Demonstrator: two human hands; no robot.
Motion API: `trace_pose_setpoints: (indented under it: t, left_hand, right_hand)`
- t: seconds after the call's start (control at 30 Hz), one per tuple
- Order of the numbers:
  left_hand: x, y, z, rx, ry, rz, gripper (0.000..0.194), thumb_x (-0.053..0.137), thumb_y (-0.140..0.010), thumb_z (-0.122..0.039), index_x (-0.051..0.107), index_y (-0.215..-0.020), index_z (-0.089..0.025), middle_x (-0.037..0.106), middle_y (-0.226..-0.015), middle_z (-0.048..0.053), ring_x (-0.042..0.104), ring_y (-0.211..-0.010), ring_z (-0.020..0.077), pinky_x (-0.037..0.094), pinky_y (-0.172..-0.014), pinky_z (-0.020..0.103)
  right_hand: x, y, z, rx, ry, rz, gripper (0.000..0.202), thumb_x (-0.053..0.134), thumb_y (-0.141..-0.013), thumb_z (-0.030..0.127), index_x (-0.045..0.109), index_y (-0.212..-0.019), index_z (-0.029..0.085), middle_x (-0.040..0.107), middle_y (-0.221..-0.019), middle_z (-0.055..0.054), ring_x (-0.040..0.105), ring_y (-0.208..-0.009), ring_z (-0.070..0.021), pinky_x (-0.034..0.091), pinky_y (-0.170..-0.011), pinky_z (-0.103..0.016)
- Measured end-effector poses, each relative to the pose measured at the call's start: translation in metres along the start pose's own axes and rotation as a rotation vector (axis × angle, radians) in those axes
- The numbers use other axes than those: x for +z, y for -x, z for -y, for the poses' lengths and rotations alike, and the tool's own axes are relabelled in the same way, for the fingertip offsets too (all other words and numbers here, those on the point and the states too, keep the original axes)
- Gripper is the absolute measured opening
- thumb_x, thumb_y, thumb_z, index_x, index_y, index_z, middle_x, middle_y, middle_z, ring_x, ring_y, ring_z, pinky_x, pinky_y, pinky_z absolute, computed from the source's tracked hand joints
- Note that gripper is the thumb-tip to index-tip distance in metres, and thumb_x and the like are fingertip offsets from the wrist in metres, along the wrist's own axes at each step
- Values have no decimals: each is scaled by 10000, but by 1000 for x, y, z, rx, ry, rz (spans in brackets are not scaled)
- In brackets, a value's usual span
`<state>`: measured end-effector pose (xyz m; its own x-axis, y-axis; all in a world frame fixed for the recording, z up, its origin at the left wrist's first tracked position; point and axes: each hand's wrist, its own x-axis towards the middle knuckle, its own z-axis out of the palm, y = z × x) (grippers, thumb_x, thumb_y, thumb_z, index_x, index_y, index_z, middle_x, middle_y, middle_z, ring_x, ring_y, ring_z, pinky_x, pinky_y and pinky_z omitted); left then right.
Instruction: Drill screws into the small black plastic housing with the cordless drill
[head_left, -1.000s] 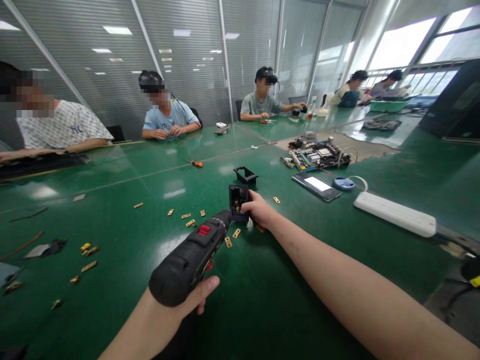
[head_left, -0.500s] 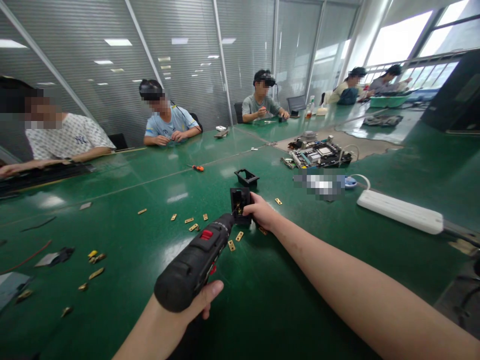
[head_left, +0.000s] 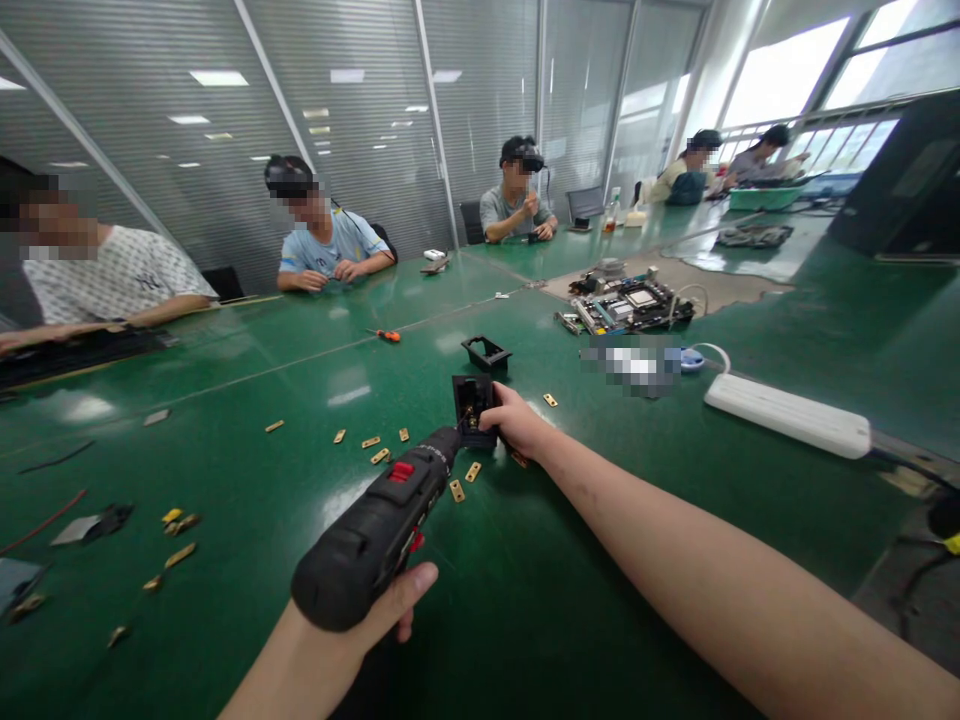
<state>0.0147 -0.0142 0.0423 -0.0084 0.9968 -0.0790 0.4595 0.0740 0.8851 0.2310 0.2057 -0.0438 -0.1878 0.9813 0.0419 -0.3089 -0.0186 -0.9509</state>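
Observation:
My left hand (head_left: 401, 600) is wrapped around the grip of a black cordless drill (head_left: 367, 535) with red switches. The drill points away from me, its bit reaching into the open side of a small black plastic housing (head_left: 466, 390). Brass-coloured metal shows inside the housing, though the bit's exact contact point is too small to make out. My right hand (head_left: 517, 425) grips the housing from its right side, thumb at the opening. Just beyond lies a black plastic frame (head_left: 487, 354). Several small brass plates with holes, one of them a brass plate (head_left: 473, 471), lie around the housing.
On the green table (head_left: 247, 600), an orange-handled screwdriver (head_left: 386, 336) lies farther off. A circuit board (head_left: 634, 302) and a white power strip (head_left: 787, 415) are to the right. Brass pieces (head_left: 180, 556) and scraps lie at left. Several people sit across the table.
The whole scene has shifted slightly left in view. Drill and housing keep about the same position relative to each other. A person across the table has raised a hand.

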Motion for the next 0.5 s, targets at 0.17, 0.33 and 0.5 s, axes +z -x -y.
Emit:
trace_pose_setpoints:
  t: [0.17,0.33,0.5]
  left_hand:
    - [-6,3,1,-41,-48,17,605,809,-911,-577,727,-1402,-233,772,-670,-28,716,-544,227,624,-603,367]
    - [-9,1,3,-89,-65,58,413,792,-900,-651,764,-867,-240,737,-625,-15,715,-603,237,590,-664,372]
    - [-11,-1,2,-50,-67,84,442,800,-904,-626,723,-694,-246,772,-714,20,703,-611,223,619,-684,376]
  right_hand:
    - [-1,0,0,-10,10,3,474,676,-476,169,661,-948,220,703,-859,23,635,-851,-229,507,-744,-345]
    - [-2,-2,0,-8,8,5,464,677,-483,168,662,-943,220,695,-826,29,638,-862,-234,502,-748,-347]
    - [-2,-3,-1,-16,-5,3,469,680,-474,165,659,-940,220,693,-832,34,637,-864,-229,502,-756,-347]
